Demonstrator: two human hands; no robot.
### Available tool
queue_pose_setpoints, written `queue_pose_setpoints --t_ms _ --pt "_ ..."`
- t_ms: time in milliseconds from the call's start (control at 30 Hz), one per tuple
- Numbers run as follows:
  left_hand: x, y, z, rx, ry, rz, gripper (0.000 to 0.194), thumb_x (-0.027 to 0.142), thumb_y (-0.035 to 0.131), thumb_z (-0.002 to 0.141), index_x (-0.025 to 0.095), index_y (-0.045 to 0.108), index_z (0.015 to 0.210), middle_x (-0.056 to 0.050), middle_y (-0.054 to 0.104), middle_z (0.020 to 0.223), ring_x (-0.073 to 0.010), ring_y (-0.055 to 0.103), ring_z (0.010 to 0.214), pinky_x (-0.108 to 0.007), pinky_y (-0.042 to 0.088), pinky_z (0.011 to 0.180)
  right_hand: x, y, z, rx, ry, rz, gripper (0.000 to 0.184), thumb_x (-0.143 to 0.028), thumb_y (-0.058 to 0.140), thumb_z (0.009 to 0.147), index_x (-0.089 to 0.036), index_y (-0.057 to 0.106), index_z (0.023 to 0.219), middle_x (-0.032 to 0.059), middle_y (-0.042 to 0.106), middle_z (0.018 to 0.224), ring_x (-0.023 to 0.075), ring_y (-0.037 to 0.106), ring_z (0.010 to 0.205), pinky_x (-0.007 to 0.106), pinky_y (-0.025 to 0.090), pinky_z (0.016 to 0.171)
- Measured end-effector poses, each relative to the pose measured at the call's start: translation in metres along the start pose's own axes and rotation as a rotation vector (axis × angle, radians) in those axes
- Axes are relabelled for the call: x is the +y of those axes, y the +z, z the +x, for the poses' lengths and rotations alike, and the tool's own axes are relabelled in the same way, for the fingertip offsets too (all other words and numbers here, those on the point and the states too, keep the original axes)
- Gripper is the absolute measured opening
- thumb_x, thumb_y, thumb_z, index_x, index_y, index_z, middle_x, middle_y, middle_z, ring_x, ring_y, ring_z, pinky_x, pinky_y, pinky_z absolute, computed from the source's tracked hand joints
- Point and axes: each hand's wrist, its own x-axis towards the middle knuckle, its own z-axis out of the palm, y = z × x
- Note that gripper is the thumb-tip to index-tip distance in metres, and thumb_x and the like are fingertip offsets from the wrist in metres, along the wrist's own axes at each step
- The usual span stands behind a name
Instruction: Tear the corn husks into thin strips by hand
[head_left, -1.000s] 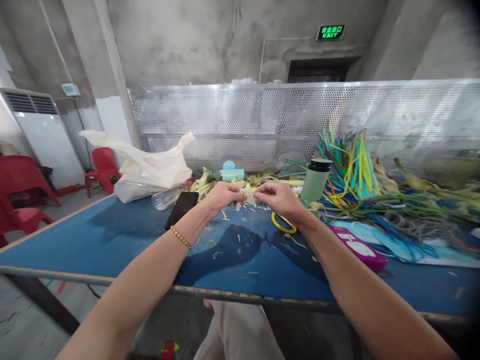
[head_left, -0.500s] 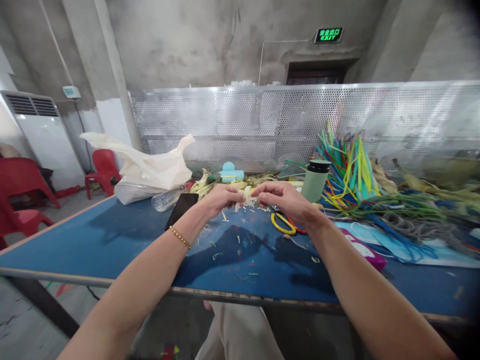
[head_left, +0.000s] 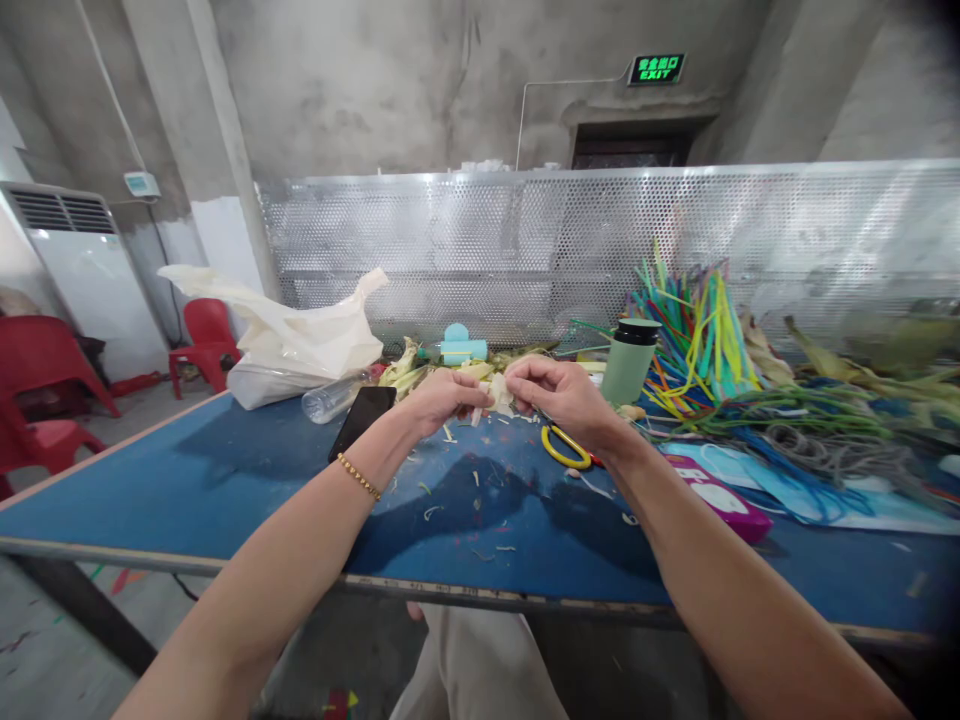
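Observation:
Above the blue table [head_left: 247,500], my left hand [head_left: 442,402] pinches a small pale piece of corn husk [head_left: 498,390] between thumb and fingers. My right hand [head_left: 564,400] comes from the other side, its thumb and fingertips closed on the husk's right edge. Folds in the husk are too small to make out. Below my right hand lie scissors [head_left: 550,448] with a yellow handle and some red; their blades are hidden. Thin husk scraps [head_left: 430,513] are scattered under both hands. A black phone [head_left: 363,420] rests beside my left wrist.
Left stand a white plastic bag [head_left: 300,345] and a clear bottle lying down [head_left: 326,400]. To the right are a green jar [head_left: 630,365], colourful strips [head_left: 712,340], tangled cords [head_left: 817,450], blue masks [head_left: 832,500] and a purple box [head_left: 739,515]. A perforated metal screen [head_left: 450,240] rises behind.
My right hand's fingers, looser and more spread half a second ago, have closed on the husk's right side. My left hand keeps its pinch in nearly the same place.

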Motion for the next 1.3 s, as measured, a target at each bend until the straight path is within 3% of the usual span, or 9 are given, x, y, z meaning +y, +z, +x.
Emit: queue_pose_setpoints --t_ms 133,367,567,833,1067,1300 --pt "0.002 0.002 -0.002 -0.033 0.000 -0.024 0.015 0.021 0.071 0.064 0.011 0.060 0.059 -0.002 0.058 0.056 -0.0066 0.044 0.048 -0.025 0.029 0.050 0.005 0.002 0.001 -0.032 0.016 -0.034 0.026 -0.043 0.060 0.084 -0.017 0.065 0.082 -0.0009 0.056 0.062 0.0107 0.046 0.056 0.027 0.037 0.054" --pt "0.004 0.002 -0.003 -0.073 0.015 -0.108 0.017 0.021 0.075 0.064 0.009 0.063 0.063 -0.003 0.058 0.059 -0.0078 0.050 0.053 -0.025 0.034 0.054 0.012 0.002 0.007 0.101 -0.064 -0.320 0.019 -0.033 0.060 0.082 -0.015 0.066 0.075 0.0030 0.058 0.075 0.0123 0.047 0.064 0.028 0.036 0.059" --pt "0.001 0.001 -0.002 -0.086 0.029 -0.085 0.017 0.022 0.074 0.066 0.009 0.063 0.064 -0.004 0.059 0.060 -0.0080 0.049 0.052 -0.026 0.034 0.055 0.012 0.005 0.005 0.082 0.009 -0.287 0.018 -0.031 0.058 0.081 -0.015 0.062 0.074 0.0015 0.058 0.067 0.0117 0.047 0.059 0.027 0.036 0.057" --pt "0.002 0.002 -0.002 -0.077 0.021 -0.055 0.019 0.024 0.074 0.065 0.011 0.061 0.062 -0.005 0.060 0.059 -0.0084 0.049 0.052 -0.026 0.034 0.054 0.018 0.005 0.006 0.127 -0.025 -0.340 0.017 -0.030 0.058 0.079 -0.015 0.062 0.072 0.0013 0.059 0.064 0.0115 0.047 0.057 0.026 0.036 0.055" --pt "-0.002 0.003 -0.002 -0.017 0.051 0.128 0.019 0.026 0.072 0.065 0.012 0.060 0.058 -0.002 0.057 0.056 -0.0070 0.044 0.050 -0.024 0.030 0.051 0.017 0.008 0.005 0.062 0.004 -0.383 0.018 -0.030 0.059 0.077 -0.015 0.066 0.070 0.0013 0.059 0.062 0.0119 0.049 0.057 0.025 0.034 0.054" --pt "0.001 0.006 -0.004 -0.003 0.046 0.159 0.014 0.021 0.071 0.063 0.011 0.062 0.059 -0.002 0.059 0.056 -0.0076 0.046 0.051 -0.024 0.031 0.051 0.016 0.013 0.004 0.043 0.025 -0.256 0.021 -0.036 0.064 0.077 -0.016 0.062 0.079 0.0025 0.063 0.068 0.0133 0.055 0.060 0.026 0.041 0.056"
